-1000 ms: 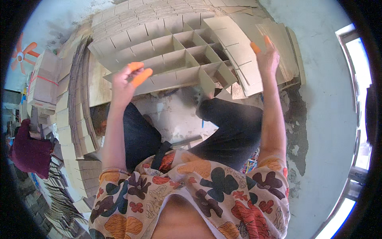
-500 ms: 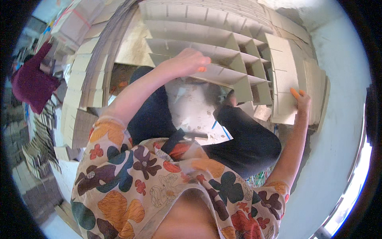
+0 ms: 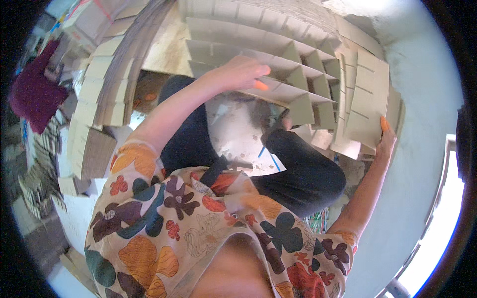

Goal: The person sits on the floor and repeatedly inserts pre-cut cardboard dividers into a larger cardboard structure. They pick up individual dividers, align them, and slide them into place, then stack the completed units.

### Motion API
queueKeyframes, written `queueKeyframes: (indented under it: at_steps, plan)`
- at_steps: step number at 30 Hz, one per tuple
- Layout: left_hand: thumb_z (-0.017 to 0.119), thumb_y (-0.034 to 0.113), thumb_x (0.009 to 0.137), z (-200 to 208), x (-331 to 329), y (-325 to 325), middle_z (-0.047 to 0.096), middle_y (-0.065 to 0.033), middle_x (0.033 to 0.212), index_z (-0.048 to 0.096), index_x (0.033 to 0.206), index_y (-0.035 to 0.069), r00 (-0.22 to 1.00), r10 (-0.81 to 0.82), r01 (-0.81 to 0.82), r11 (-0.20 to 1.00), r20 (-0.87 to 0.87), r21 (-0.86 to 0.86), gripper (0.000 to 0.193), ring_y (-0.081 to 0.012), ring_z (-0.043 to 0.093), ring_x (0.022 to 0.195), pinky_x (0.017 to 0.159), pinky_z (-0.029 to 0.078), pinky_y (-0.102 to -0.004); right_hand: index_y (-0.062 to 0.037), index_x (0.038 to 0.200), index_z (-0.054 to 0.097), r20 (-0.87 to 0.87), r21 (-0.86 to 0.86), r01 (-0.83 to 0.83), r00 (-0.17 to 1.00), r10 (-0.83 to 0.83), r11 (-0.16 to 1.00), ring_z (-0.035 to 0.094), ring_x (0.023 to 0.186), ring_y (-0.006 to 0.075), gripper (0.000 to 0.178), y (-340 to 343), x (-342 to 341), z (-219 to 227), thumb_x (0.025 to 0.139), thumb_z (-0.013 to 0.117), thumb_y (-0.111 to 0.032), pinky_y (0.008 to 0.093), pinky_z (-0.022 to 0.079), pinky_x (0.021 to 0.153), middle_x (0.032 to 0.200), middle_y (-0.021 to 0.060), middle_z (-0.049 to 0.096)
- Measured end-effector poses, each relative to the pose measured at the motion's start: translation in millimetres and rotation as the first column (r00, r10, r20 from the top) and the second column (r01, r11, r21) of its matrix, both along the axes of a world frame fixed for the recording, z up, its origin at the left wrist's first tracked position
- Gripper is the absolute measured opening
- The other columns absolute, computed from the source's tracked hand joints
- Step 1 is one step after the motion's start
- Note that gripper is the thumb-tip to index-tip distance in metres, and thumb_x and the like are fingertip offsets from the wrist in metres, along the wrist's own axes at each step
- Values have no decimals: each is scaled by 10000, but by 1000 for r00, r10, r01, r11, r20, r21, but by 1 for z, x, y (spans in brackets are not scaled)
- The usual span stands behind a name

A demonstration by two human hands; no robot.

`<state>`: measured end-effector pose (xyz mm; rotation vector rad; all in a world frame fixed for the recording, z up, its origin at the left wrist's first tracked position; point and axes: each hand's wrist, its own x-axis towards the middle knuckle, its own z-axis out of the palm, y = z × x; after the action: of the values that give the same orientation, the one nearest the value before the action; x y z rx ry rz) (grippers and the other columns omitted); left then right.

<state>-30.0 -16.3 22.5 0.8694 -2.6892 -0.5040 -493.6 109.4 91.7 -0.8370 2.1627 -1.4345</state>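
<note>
Before me stands a partly assembled cardboard divider grid (image 3: 278, 92), its long slotted strips crossed by short pieces at the right end. Above its near-left part is my left hand (image 3: 243, 74). Orange covers show on its thumb and index fingertips, which are apart with nothing visible between them; the other fingers are curled. At the right, my right hand (image 3: 386, 141) grips the lower edge of a slotted cardboard divider piece (image 3: 368, 99), its orange-covered finger lying on the face. More slotted cardboard (image 3: 346, 111) lies beside and behind that piece.
Stacked cardboard strips (image 3: 117, 74) run along the left. A pale wall (image 3: 422, 124) rises close on the right. My legs (image 3: 303, 174) are bent around the near side of the grid. At the far left is a person in a dark red top (image 3: 37, 92).
My right hand has drawn the cardboard piece slightly rightward, apart from the cardboard beside it. My left hand has shifted a little right, and its thumb and index finger have spread.
</note>
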Motion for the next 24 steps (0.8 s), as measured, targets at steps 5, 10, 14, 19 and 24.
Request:
queueKeyframes:
  at_steps: [5, 10, 14, 19, 24]
  plan:
    - [649, 374, 784, -4, 0, 8, 608, -167, 914, 601, 994, 68, 991, 79, -80, 997, -104, -6, 375, -345, 592, 837, 691, 468, -449, 17, 1048, 662, -238, -48, -41, 971, 29, 998, 560, 850, 148, 358, 6, -11, 38, 803, 688, -243, 309, 459, 789, 982, 92, 648]
    - [670, 300, 774, -3, -5, 15, 606, -171, 851, 605, 1001, 81, 992, 120, -120, 993, -30, 18, 322, -346, 596, 807, 688, 478, -441, 49, 1132, 589, -440, 84, -76, 892, 106, 994, 584, 918, 168, 400, -6, 63, 82, 810, 677, -171, 296, 463, 832, 1017, 130, 642]
    - [684, 246, 749, -7, -15, 18, 612, -156, 791, 611, 950, 76, 994, 96, -97, 995, -55, -10, 273, -340, 603, 758, 646, 485, -435, -40, 1211, 557, -502, 67, -408, 775, 384, 911, 609, 1005, 194, 462, -16, 110, 69, 802, 694, -205, 334, 477, 878, 1098, 125, 644]
    - [682, 204, 743, -37, -14, 13, 616, -140, 713, 602, 844, 63, 973, 39, -76, 985, -226, -154, 191, -329, 613, 699, 587, 490, -429, -62, 1231, 563, -656, 207, -533, 547, 521, 821, 560, 669, 32, 432, -36, 207, 52, 816, 677, -100, 221, 479, 622, 834, 45, 688]
    - [683, 191, 738, -36, -18, 14, 611, -151, 694, 596, 819, 64, 978, 57, -87, 986, -201, -140, 174, -335, 613, 672, 558, 484, -438, 47, 912, 633, -627, 151, -620, 541, 560, 769, 586, 629, 159, 150, -59, 233, 29, 794, 644, -45, 296, 480, 598, 711, 154, 639]
